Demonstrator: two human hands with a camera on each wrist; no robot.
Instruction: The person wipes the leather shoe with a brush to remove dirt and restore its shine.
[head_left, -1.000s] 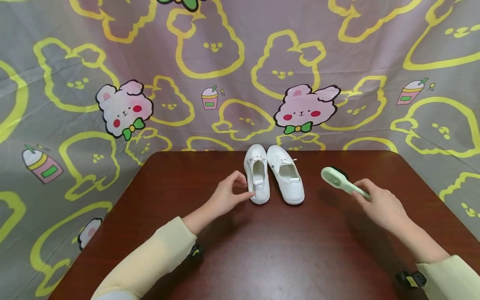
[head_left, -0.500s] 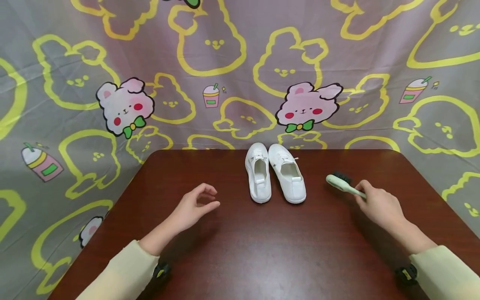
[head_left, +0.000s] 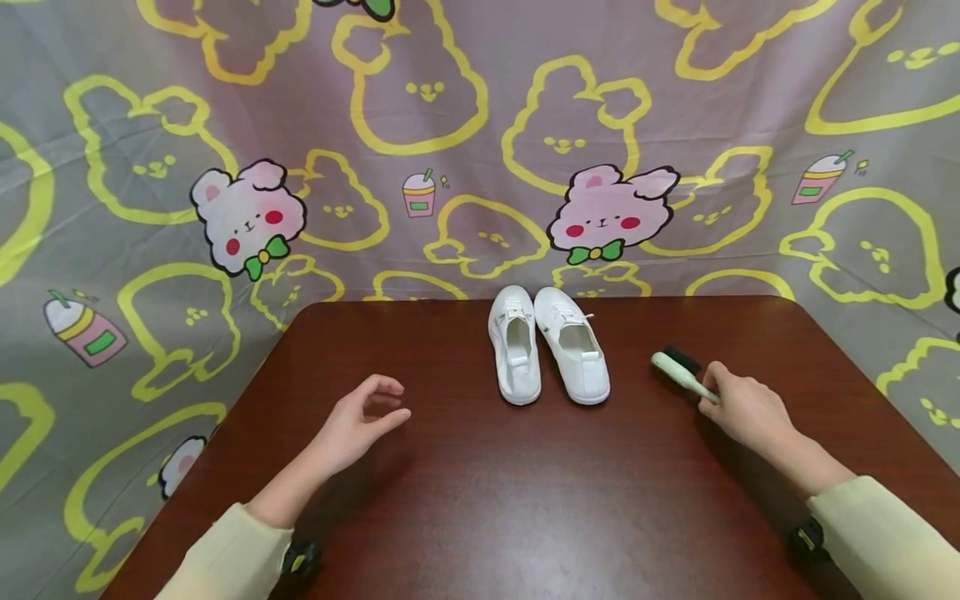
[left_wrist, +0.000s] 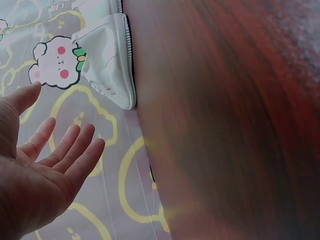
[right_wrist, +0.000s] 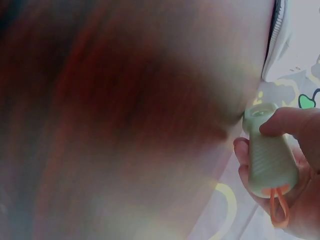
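Note:
Two white shoes, a left one [head_left: 516, 354] and a right one [head_left: 576, 350], stand side by side near the table's far edge, heels toward me. My right hand [head_left: 750, 408] holds a pale green brush [head_left: 678, 371] by its handle, right of the shoes. Its black bristles face away from me. In the right wrist view, thumb and fingers wrap the brush handle [right_wrist: 272, 160], which has an orange loop at its end. My left hand [head_left: 356, 425] hovers left of the shoes, holding nothing, its fingers loosely bent. In the left wrist view, the left palm [left_wrist: 40, 190] shows with fingers spread.
The dark brown wooden table [head_left: 517, 500] has rounded far corners. A grey curtain [head_left: 465, 125] with yellow outlined bears and pink rabbit faces hangs right behind it and along both sides.
My left hand has let go of the left shoe's heel and moved left, away from it. The brush in my right hand has turned and dropped slightly, showing more bristles.

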